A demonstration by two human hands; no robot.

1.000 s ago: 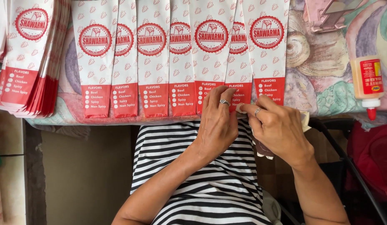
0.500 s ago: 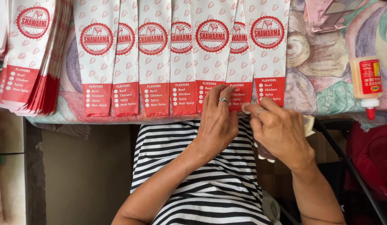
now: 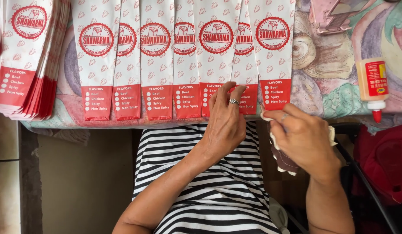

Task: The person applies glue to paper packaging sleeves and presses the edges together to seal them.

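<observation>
Head view looks straight down at a row of long white paper sleeves with red round stamps and red bottom bands (image 3: 157, 60), laid side by side and overlapping along the edge of a table covered in a pastel seashell-print cloth (image 3: 322, 73). The left hand (image 3: 225, 125) lies flat with fingers pressed down on the red band of the sleeve second from the right end of the row; there's a ring on one finger. The right hand (image 3: 303, 138) is just beside it, at the table's edge under the last sleeve, curled and pinching a crumpled whitish cloth rag (image 3: 282, 158) that hangs down below the palm. Can't really tell how tight that grip is.

Off to the far left there's a thick fanned stack of the same printed paper sleeves (image 3: 27, 65). On the right sits a small plastic glue bottle with a red nozzle (image 3: 372, 86), tip pointing toward the table's edge. The person's black-and-white striped top (image 3: 209, 190) fills the bottom middle.
</observation>
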